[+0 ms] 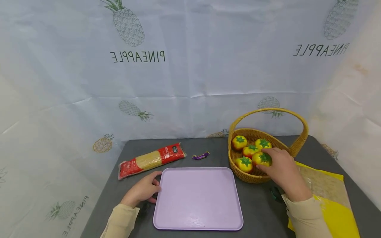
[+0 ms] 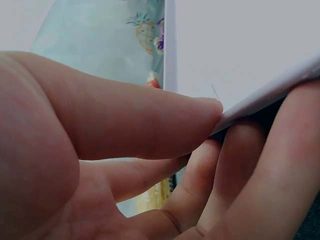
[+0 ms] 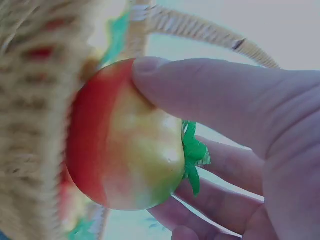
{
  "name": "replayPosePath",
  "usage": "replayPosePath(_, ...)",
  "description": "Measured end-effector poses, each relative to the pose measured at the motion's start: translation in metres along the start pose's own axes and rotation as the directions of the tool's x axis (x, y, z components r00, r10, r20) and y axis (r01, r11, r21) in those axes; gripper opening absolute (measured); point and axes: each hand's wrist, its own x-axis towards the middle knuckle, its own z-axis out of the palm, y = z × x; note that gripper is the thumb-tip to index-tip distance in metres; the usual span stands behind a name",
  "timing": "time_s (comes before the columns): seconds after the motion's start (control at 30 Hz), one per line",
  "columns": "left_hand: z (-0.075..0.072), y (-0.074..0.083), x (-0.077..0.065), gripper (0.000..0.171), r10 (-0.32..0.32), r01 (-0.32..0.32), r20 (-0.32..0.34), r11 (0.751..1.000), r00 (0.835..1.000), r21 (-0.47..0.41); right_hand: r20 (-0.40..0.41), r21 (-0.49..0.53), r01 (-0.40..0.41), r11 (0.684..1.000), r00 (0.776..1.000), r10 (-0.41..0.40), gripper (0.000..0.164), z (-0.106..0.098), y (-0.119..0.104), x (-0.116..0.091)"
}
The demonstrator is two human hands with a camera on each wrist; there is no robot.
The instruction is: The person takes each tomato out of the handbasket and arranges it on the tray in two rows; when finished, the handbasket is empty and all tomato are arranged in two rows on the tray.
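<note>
My right hand [image 1: 281, 168] grips a red-and-yellow tomato [image 3: 125, 145] with a green leafy top at the near side of a wicker basket [image 1: 250, 178]. In the right wrist view the thumb lies on one side of the tomato and the fingers are round the other. Several similar tomatoes [image 1: 239, 142] sit in the basket. At the left edge of a pale purple rectangular tray [image 1: 198, 198], my left hand [image 1: 144, 188] pinches the rim. The left wrist view shows its thumb [image 2: 165, 120] over the rim and fingertips beneath.
A red-and-clear pack of dry noodles [image 1: 151, 160] lies behind the tray to the left, beside a small purple-wrapped candy [image 1: 200, 156]. A yellow packet [image 1: 339, 211] is under the right forearm. Some dark object [image 1: 276, 194] lies near the right wrist. The basket's tall handle [image 1: 268, 110] arches above it.
</note>
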Motion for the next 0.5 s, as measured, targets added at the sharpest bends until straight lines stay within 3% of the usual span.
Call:
replayPosePath(0.27, -0.002, -0.003, -0.001, 0.067, 0.015, -0.015, 0.0, 1.0, 1.0, -0.019, 0.009, 0.046, 0.068, 0.997, 0.998, -0.068, 0.066, -0.002, -0.048, 0.009)
replayPosePath(0.5, -0.004, -0.001, -0.003, 0.067, 0.022, -0.021, 0.007, 0.998, 1.0, -0.052, 0.028, 0.107, 0.146, 0.984, 0.988, -0.149, 0.058, 0.033, -0.102, 0.021)
